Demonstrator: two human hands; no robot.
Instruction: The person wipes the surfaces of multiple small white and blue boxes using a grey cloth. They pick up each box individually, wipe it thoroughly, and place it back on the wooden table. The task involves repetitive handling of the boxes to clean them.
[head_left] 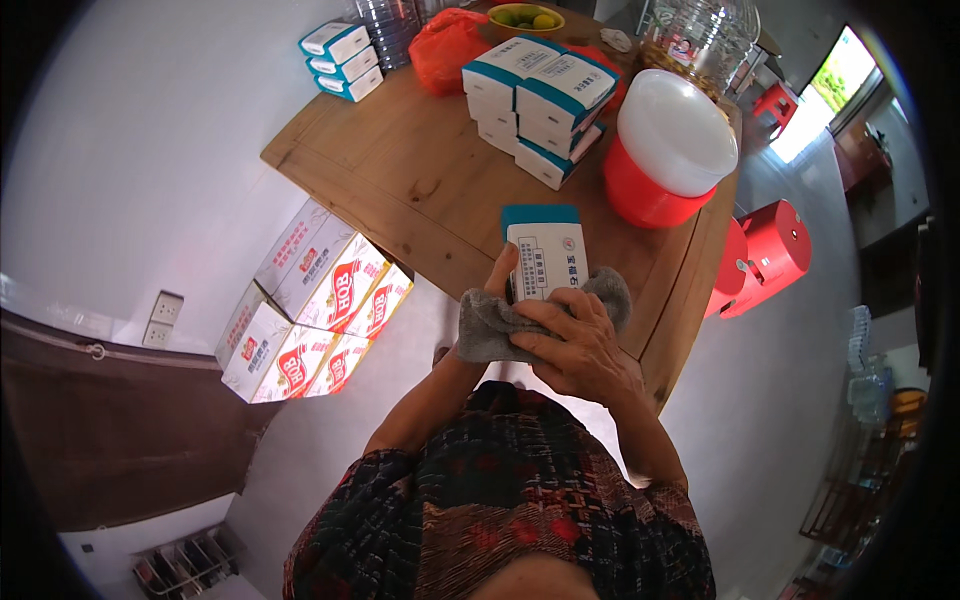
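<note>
A white box with a teal end (548, 262) is tilted toward me at the near edge of the wooden table (385, 170). My left hand (501, 272) grips it from the left, one finger lying along its side; a grey cloth (482, 335) hides most of that hand. My right hand (585, 343) is closed over the cloth, with its fingers bent against the lower end of the box. The cloth wraps around this lower end and sticks out on both sides.
Matching boxes (495, 92) are stacked farther back, beside a red basin (650, 195) with a white one on top. A smaller stack (342, 65), a red plastic bag (440, 52) and a fruit bowl (500, 18) stand behind. Cartons (318, 285) sit on the floor left; red stools (775, 250) right.
</note>
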